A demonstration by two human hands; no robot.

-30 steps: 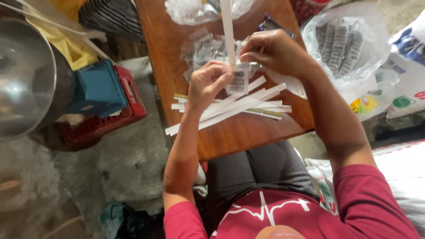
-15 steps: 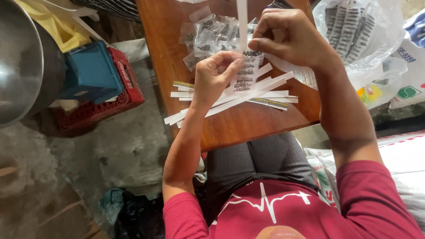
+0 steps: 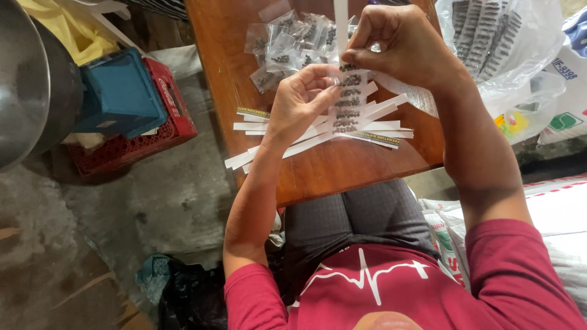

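Small clear packets being fixed in a column onto a white card strip, held over the wooden table (image 3: 318,177).

Left hand (image 3: 299,101) pinches the packet column (image 3: 350,98) at its edge; right hand (image 3: 400,46), at 1 o'clock from it, grips the strip (image 3: 340,24) with fingers closed. Loose packets (image 3: 287,43) lie at 12 o'clock, spare strips (image 3: 269,150) beneath. Judged mid-assembly: the next packet needs aligning squarely below the last.

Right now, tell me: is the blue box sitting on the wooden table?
No: the blue box sits on a red crate on the floor, beside the wooden table.
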